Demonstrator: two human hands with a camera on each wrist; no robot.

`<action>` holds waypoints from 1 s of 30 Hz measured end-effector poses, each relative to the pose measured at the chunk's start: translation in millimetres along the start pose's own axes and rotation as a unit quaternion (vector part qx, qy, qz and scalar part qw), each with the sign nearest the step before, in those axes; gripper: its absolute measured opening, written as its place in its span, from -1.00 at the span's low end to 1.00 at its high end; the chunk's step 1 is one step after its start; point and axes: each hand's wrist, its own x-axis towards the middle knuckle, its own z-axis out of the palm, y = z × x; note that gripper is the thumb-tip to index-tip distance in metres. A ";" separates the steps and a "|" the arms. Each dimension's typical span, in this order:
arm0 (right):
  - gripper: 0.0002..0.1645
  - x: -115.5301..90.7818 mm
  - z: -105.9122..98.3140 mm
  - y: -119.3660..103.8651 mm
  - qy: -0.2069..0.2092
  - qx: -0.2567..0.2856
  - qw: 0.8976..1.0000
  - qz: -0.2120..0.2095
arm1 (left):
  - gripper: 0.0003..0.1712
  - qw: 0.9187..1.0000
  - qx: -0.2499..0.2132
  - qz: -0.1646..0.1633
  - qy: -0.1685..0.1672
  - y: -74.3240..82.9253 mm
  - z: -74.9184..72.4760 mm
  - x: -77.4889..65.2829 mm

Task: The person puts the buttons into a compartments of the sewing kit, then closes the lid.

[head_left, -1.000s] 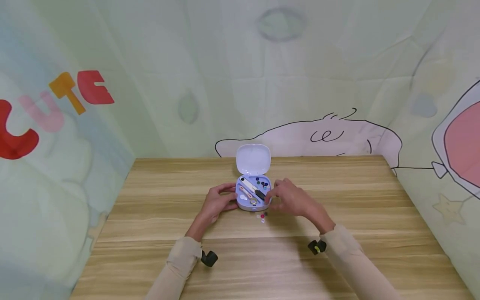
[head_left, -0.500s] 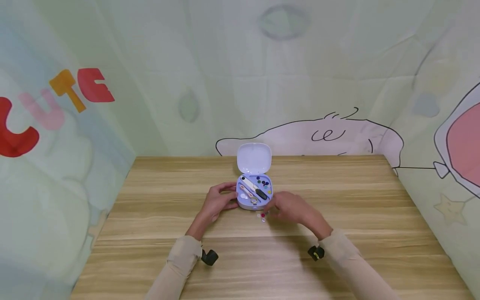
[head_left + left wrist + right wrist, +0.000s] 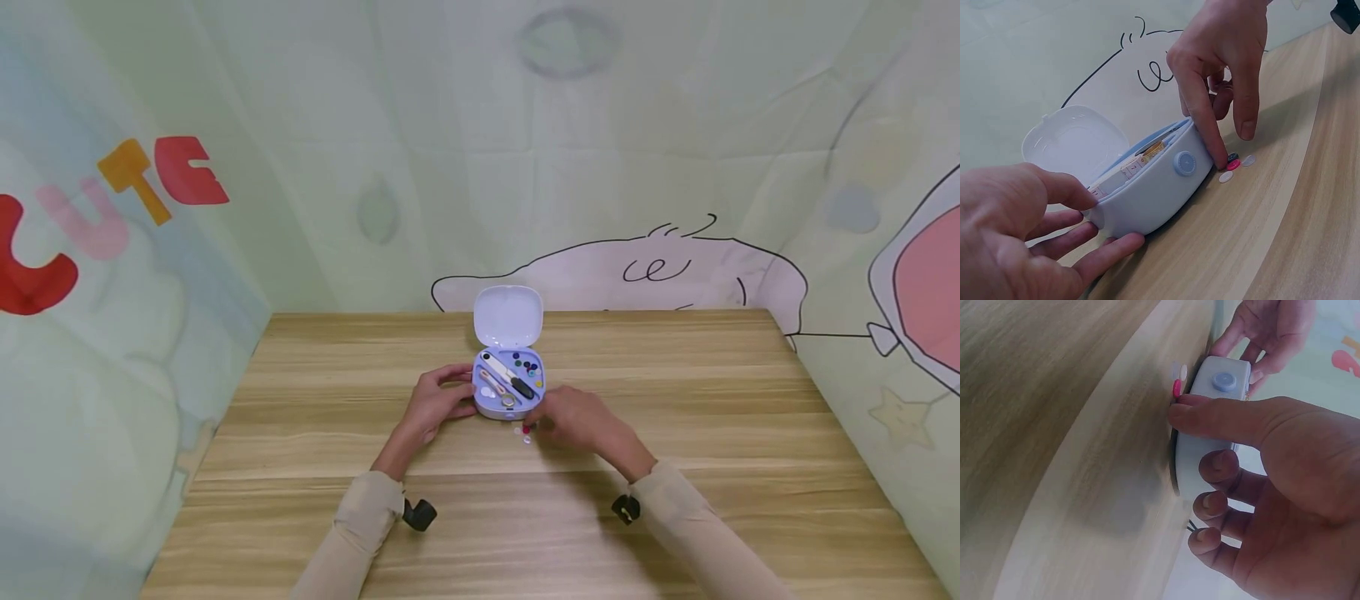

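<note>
A lilac sewing box (image 3: 491, 411) stands on the table, lid (image 3: 508, 317) raised. Inside lie white scissors with a black sheath (image 3: 521, 387), a tape measure (image 3: 1132, 167) and several small buttons (image 3: 531, 368). My left hand (image 3: 433, 406) holds the box's left side, fingertips on its rim and wall. In front of the box, my right hand (image 3: 579, 417) reaches down with its index fingertip at loose buttons on the table: a pink one (image 3: 1234, 164), a dark one (image 3: 1232, 157) and pale ones (image 3: 1226, 177). Thumb and index stand apart in the left wrist view; the other fingers are curled.
The wood-grain table (image 3: 337, 450) runs back to a printed cloth wall (image 3: 337, 208). Cloth also hangs on both sides. A black wrist camera (image 3: 419, 515) sits at the left cuff, another (image 3: 626, 508) at the right.
My right hand has come down from the box's right rim to the loose buttons in front. A yellow button in the box's right compartment now shows. My left hand has stayed on the box.
</note>
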 end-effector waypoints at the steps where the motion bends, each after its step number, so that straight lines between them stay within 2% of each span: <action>1: -0.74 0.2 0.4 0.0 0.003 -0.002 1.000 0.000 | -0.50 1.000 -0.001 0.000 0.000 -0.3 0.0 0.2; 19: -0.85 1.6 8.9 2.3 0.060 -0.023 0.998 -0.003 | -0.49 1.000 -0.004 0.001 0.000 1.2 0.2 -1.7; 30: -0.90 1.1 7.7 0.5 0.053 -0.034 0.998 0.009 | -0.49 1.000 -0.001 0.002 0.004 0.7 0.2 -1.1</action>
